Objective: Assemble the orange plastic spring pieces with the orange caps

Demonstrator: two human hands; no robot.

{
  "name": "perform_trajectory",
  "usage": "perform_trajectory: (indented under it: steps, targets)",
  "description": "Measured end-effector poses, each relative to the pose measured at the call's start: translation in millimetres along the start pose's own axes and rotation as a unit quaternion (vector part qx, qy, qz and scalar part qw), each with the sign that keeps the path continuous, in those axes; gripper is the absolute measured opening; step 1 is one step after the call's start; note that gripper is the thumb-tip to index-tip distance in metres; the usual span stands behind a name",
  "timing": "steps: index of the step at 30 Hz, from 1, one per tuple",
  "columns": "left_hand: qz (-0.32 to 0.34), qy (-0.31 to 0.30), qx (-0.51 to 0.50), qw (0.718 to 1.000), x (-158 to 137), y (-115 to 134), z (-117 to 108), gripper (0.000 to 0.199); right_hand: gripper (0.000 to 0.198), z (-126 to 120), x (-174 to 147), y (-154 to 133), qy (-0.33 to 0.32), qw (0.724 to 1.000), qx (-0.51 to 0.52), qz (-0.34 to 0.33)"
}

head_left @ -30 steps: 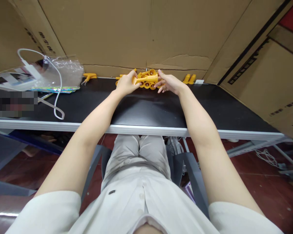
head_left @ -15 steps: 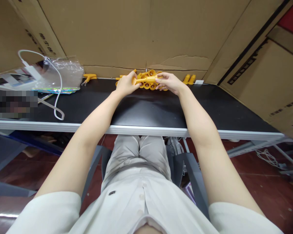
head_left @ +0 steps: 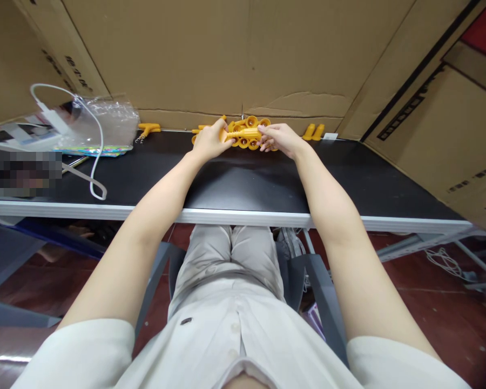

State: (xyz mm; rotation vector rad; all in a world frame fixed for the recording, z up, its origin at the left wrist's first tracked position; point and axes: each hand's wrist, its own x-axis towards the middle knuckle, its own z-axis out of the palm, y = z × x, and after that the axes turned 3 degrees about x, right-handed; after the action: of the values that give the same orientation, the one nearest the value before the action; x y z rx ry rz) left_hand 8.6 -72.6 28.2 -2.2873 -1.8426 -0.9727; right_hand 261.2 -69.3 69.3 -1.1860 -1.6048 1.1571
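Above the black table, my left hand is closed around the left end of a yellow plastic piece with a narrow stem and a ribbed, handle-like body. The fingertips of my right hand pinch the right end of that same piece. It lies level between the two hands, and the fingers hide both ends. Just behind and below it, several round yellow cup-shaped parts are stacked with their hollow ends facing me. Some of the stack is covered by my hands.
Left of my hands lies a yellow handle with metal spirals. Two yellow tapered pieces stand at the right, beside a small white item. A clear plastic bag and white cable occupy the left. Cardboard walls the back.
My right hand has shifted very slightly, its fingers changing position on the right end of the yellow piece. The left hand stays in place.
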Motion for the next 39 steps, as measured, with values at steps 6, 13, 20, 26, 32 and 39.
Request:
perform_trajectory:
  steps: [6,13,20,26,32,39]
  targets:
    - [0.005,0.001,-0.007,1.000,0,-1,2,0.038,0.047,1,6,5,0.008,1.000,0.005,0.006]
    - [0.006,-0.003,-0.016,1.000,-3,5,-2,0.035,0.050,1,10,9,0.007,1.000,0.015,0.009]
    - [0.024,0.014,-0.029,0.999,0,-1,4,0.038,0.046,6,8,6,0.026,0.998,0.040,0.031]
    - [0.011,0.010,-0.013,1.000,2,-2,6,0.038,0.036,13,1,-3,0.044,0.996,0.059,0.059]
    - [0.013,0.014,-0.015,1.000,2,-3,6,0.038,0.034,18,-3,-8,0.061,0.993,0.071,0.076]
    - [0.046,0.015,-0.052,0.997,1,-2,3,0.070,0.028,16,11,-7,0.078,0.987,0.141,0.021]
